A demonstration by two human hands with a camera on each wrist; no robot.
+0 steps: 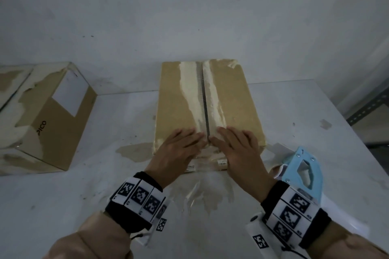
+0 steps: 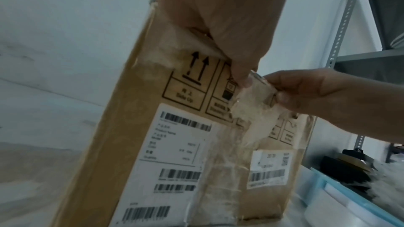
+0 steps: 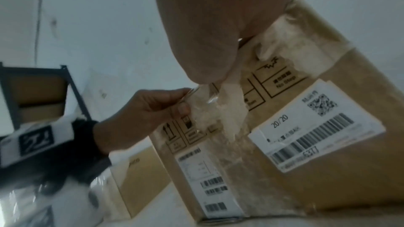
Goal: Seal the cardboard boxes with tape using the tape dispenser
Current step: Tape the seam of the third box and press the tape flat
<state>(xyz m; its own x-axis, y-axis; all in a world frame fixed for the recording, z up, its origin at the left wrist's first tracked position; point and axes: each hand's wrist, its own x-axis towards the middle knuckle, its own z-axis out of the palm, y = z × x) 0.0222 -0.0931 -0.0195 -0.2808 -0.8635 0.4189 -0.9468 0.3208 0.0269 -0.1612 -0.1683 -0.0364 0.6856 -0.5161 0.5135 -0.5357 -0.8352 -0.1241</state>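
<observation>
the cardboard box (image 1: 208, 107) stands at the centre of the white surface (image 1: 294, 111), its two top flaps meeting along a seam that runs from 12 to 6 o'clock. the left hand (image 1: 179, 149) and the right hand (image 1: 237, 149) lie with straight fingers on the flaps at the near end, while both thumbs pinch a loose strip of old tape (image 2: 253, 103) on the front face (seen from the wrists). the blue tape dispenser (image 1: 303, 172) lies at 4 o'clock, untouched. the board looks stiff yet scuffed and torn, so fresh tape may bond poorly; the dispenser is best held by its handle. a second box (image 1: 52, 120) sits at 9 o'clock.
</observation>
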